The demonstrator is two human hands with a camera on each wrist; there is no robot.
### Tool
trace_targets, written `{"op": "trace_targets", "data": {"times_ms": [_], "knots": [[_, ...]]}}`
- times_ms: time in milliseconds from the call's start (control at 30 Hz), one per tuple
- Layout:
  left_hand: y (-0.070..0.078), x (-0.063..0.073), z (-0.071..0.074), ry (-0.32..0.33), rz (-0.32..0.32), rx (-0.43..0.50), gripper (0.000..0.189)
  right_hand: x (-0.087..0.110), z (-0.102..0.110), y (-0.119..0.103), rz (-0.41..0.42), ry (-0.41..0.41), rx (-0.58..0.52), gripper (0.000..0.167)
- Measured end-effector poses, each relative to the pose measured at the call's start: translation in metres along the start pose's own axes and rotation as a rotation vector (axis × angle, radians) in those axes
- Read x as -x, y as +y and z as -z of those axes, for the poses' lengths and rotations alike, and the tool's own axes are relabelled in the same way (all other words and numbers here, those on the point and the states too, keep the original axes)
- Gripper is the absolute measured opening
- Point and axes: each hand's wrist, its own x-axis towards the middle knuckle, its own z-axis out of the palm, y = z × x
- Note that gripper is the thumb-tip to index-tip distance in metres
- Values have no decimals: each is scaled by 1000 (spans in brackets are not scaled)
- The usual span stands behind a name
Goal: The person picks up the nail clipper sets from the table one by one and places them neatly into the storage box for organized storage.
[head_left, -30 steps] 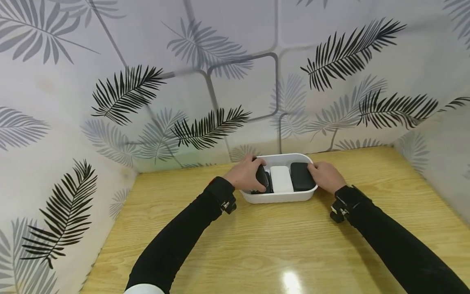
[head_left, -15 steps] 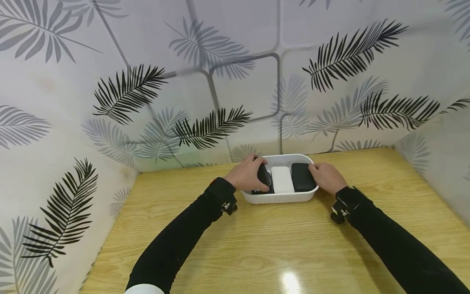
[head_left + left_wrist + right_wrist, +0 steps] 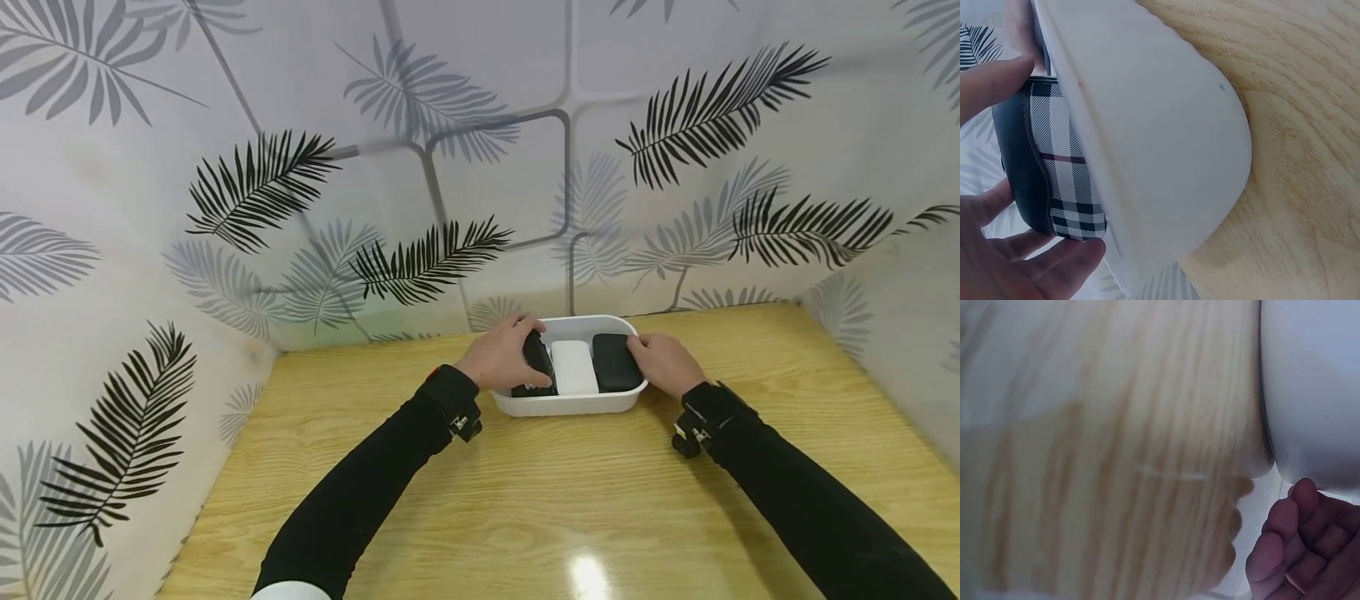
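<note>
A white oval plastic bin [image 3: 573,405] stands on the table near the back wall. In its left end sits a black wallet [image 3: 1072,162] with a stitched flap and a black-and-white plaid panel. My left hand [image 3: 501,357] pinches this wallet between thumb and fingers; part of it sticks up above the rim in the left wrist view. A white rectangular box-like item [image 3: 574,367] lies in the bin's middle. Beside it on the right is a black rounded case [image 3: 616,363]. My right hand [image 3: 666,363] grips the bin's right end, thumb over the rim and fingers against the outside.
The wood-grain table [image 3: 480,500] stretches in front of the bin and to both sides. A wall covering [image 3: 480,200] with a leaf pattern rises close behind the bin and along both sides.
My left hand has shifted slightly right with the wallet, relative to the bin. The dark piece that showed beside the wallet is now mostly hidden. My right hand keeps its hold.
</note>
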Motion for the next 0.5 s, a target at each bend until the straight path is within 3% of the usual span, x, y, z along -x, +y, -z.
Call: {"op": "trace_targets", "data": {"times_ms": [300,500], "knots": [[-4,4,0,22,11,90,82,1,0,-1,5,7,-7,50],[-8,3,-5,35,-15,266,83,1,0,-1,10,21,-7,50]]}}
